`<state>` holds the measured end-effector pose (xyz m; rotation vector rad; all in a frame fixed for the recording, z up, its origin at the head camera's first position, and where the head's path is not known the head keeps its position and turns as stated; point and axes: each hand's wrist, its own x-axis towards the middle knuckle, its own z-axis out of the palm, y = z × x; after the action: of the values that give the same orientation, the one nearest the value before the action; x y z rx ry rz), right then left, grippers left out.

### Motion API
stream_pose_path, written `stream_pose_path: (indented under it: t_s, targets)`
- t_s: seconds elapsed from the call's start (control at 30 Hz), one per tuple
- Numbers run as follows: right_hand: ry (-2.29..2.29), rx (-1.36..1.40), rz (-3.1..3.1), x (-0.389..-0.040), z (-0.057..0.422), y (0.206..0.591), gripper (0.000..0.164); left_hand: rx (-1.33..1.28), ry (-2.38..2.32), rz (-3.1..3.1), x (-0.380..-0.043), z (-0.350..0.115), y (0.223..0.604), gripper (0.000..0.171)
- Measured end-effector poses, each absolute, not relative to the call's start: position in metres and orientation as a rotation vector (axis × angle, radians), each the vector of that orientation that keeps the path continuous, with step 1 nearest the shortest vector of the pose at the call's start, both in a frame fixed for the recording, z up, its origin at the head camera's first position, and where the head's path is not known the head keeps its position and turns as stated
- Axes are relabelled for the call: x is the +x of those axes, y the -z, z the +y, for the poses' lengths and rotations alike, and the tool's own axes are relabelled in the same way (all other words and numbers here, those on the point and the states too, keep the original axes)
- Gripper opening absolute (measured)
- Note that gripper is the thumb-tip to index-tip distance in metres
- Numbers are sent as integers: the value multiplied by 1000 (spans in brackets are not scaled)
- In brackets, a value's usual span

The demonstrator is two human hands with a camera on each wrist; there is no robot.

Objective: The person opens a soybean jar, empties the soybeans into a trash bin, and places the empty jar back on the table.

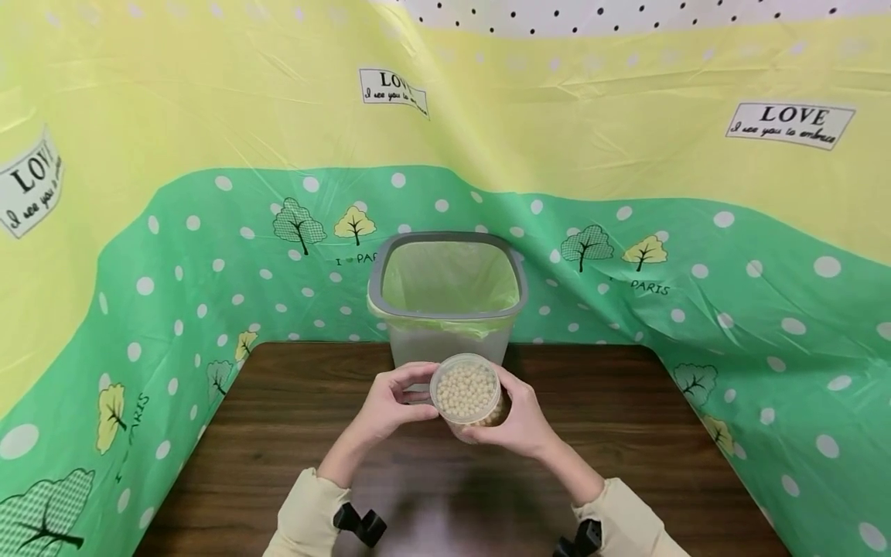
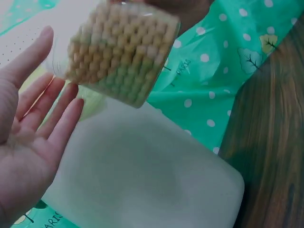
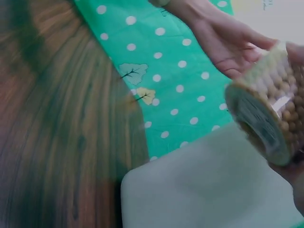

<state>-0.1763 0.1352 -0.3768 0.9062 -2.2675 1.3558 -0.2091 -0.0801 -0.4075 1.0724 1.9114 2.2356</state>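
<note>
A clear plastic jar (image 1: 466, 391) full of small round beige balls is held up in front of the bin, its round top tilted toward the head camera. My right hand (image 1: 525, 414) grips the jar's side, thumb low at the front. At the lid end is my left hand (image 1: 393, 398), its fingers fairly straight and spread beside the rim. In the left wrist view those fingertips (image 2: 73, 90) lie at the jar's edge; whether they press on it I cannot tell. The jar's base (image 3: 259, 123), with a printed label, faces the right wrist camera.
A pale bin (image 1: 448, 340) with a grey rim and a green liner bag stands at the table's far edge, just behind the hands. Dark wood-grain table (image 1: 278, 433) lies below. Green and yellow patterned cloth (image 1: 209, 255) hangs around the sides and back.
</note>
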Motion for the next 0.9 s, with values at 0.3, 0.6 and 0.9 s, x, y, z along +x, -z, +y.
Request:
stream_pose_path:
  t_s: [0.3,0.6,0.9]
  targets:
    - [-1497,1068,-2354,-182,143,377,75,1143,-2159,1740,-215,-80,410,77]
    - [-1312,823,-2241,-179,136,377,81,974,-2291,1960,-205,-70,403,60]
    - [-1596,1209,-2417,-199,159,400,72,1182,-2040,1620,-215,-80,407,84]
